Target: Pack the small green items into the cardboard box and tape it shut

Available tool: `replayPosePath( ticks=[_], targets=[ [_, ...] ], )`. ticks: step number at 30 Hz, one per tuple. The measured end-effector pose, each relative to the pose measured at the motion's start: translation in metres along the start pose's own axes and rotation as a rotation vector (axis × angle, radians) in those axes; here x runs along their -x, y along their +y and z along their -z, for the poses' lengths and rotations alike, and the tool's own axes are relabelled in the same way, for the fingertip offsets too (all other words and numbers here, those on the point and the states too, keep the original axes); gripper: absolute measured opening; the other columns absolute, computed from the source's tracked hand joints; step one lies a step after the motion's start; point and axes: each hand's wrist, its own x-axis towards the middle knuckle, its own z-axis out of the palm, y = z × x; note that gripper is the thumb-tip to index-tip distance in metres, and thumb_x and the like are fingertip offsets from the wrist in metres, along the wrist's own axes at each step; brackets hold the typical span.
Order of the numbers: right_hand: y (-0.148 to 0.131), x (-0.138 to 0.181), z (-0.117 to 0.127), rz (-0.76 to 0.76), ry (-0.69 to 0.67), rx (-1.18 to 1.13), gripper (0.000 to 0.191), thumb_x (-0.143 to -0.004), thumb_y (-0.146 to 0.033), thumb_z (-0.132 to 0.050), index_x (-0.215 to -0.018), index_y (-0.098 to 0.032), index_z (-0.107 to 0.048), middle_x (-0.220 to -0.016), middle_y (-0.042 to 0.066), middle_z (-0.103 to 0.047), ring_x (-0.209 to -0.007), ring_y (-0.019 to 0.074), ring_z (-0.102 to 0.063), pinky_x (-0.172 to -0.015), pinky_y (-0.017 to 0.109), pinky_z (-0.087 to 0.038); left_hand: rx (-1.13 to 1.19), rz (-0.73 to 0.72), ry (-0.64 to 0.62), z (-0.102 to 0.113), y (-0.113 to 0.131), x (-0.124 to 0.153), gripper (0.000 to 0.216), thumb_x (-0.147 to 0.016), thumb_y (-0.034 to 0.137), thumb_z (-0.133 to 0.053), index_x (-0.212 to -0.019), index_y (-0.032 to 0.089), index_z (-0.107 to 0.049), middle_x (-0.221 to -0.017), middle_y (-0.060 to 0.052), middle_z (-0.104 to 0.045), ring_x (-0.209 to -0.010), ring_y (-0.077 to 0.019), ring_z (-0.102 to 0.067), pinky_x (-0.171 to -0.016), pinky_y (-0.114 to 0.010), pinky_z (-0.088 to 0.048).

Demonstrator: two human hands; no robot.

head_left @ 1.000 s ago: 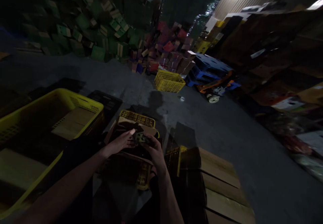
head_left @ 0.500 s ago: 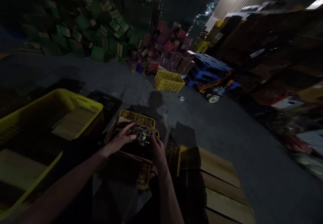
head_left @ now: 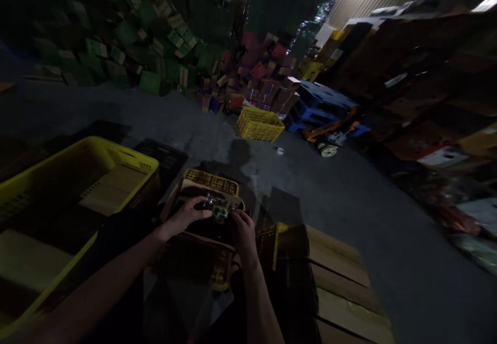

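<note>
Hands meet low in the middle: the left hand (head_left: 185,214) and the right hand (head_left: 241,226) both pinch a small shiny packet (head_left: 218,210), fingers closed on its ends, above the cardboard-lined crate (head_left: 212,180). Since a second ago the packet went a little forward and the hands drew slightly apart. At nine o'clock stands a big yellow crate (head_left: 128,155); at twelve o'clock, far, another yellow crate (head_left: 259,124).

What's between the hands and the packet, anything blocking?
Nothing visible. The left hand and right hand both grip the packet directly, one at each end, above the crate. Dim light hides finer detail.
</note>
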Motion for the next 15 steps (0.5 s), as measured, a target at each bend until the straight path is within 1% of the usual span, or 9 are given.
replayPosePath(
  ticks=[2, 5, 7, 9, 11, 13, 15],
  targets=[
    [-0.002, 0.002, -0.003, -0.031, -0.028, -0.016, 0.033, -0.066, -0.043, -0.092, -0.087, -0.022, -0.078, -0.088, 0.002, -0.078, -0.079, 0.0203, -0.071, -0.071, 0.029, -0.057, -0.033, -0.030, -0.015, 0.000, 0.004, 0.002, 0.055, -0.070, 0.041, -0.090, -0.117, 0.020, -0.071, -0.106, -0.005, -0.076, -0.104, -0.0276, -0.071, -0.097, -0.039, -0.053],
    [-0.006, 0.006, -0.008, -0.086, -0.112, -0.001, 0.040, -0.067, -0.045, -0.093, -0.098, -0.023, -0.079, -0.101, 0.004, -0.080, -0.083, 0.0214, -0.073, -0.070, 0.030, -0.059, -0.095, -0.076, -0.038, 0.000, 0.008, 0.003, 0.046, -0.072, 0.039, -0.088, -0.111, 0.020, -0.071, -0.105, -0.006, -0.075, -0.105, -0.0281, -0.069, -0.097, -0.038, -0.052],
    [-0.007, 0.007, -0.009, -0.084, -0.124, 0.001, 0.041, -0.067, -0.045, -0.094, -0.097, -0.023, -0.078, -0.101, 0.004, -0.080, -0.084, 0.0221, -0.074, -0.072, 0.032, -0.061, -0.098, -0.081, -0.034, 0.000, 0.008, 0.004, 0.045, -0.072, 0.037, -0.088, -0.109, 0.020, -0.072, -0.110, -0.007, -0.074, -0.110, -0.0293, -0.068, -0.099, -0.038, -0.052],
    [-0.008, 0.008, -0.009, -0.058, -0.103, -0.008, 0.039, -0.067, -0.045, -0.094, -0.095, -0.022, -0.078, -0.098, 0.004, -0.080, -0.086, 0.0228, -0.075, -0.076, 0.033, -0.062, -0.033, -0.059, -0.048, 0.000, 0.006, 0.003, 0.046, -0.072, 0.037, -0.088, -0.112, 0.021, -0.071, -0.116, -0.008, -0.073, -0.114, -0.0296, -0.068, -0.101, -0.039, -0.052],
    [-0.008, 0.007, -0.008, -0.043, -0.083, -0.024, 0.039, -0.067, -0.043, -0.094, -0.096, -0.022, -0.079, -0.098, 0.004, -0.080, -0.087, 0.0234, -0.075, -0.079, 0.033, -0.062, 0.076, -0.011, -0.090, 0.001, 0.002, 0.002, 0.050, -0.071, 0.036, -0.090, -0.115, 0.021, -0.070, -0.120, -0.009, -0.072, -0.115, -0.0289, -0.068, -0.102, -0.042, -0.053],
    [-0.009, 0.006, -0.008, -0.037, -0.076, -0.037, 0.039, -0.067, -0.043, -0.093, -0.097, -0.022, -0.079, -0.099, 0.005, -0.080, -0.088, 0.0243, -0.075, -0.079, 0.034, -0.062, 0.156, 0.050, -0.112, 0.001, -0.001, 0.001, 0.051, -0.069, 0.038, -0.092, -0.112, 0.020, -0.070, -0.117, -0.009, -0.073, -0.110, -0.0283, -0.071, -0.101, -0.045, -0.055],
    [-0.010, 0.007, -0.009, -0.032, -0.084, -0.039, 0.039, -0.068, -0.045, -0.093, -0.096, -0.023, -0.079, -0.100, 0.006, -0.081, -0.090, 0.0253, -0.076, -0.080, 0.035, -0.062, 0.179, 0.091, -0.079, 0.002, -0.004, -0.001, 0.048, -0.068, 0.041, -0.093, -0.104, 0.018, -0.071, -0.108, -0.009, -0.075, -0.101, -0.0280, -0.075, -0.097, -0.047, -0.057]
  ],
)
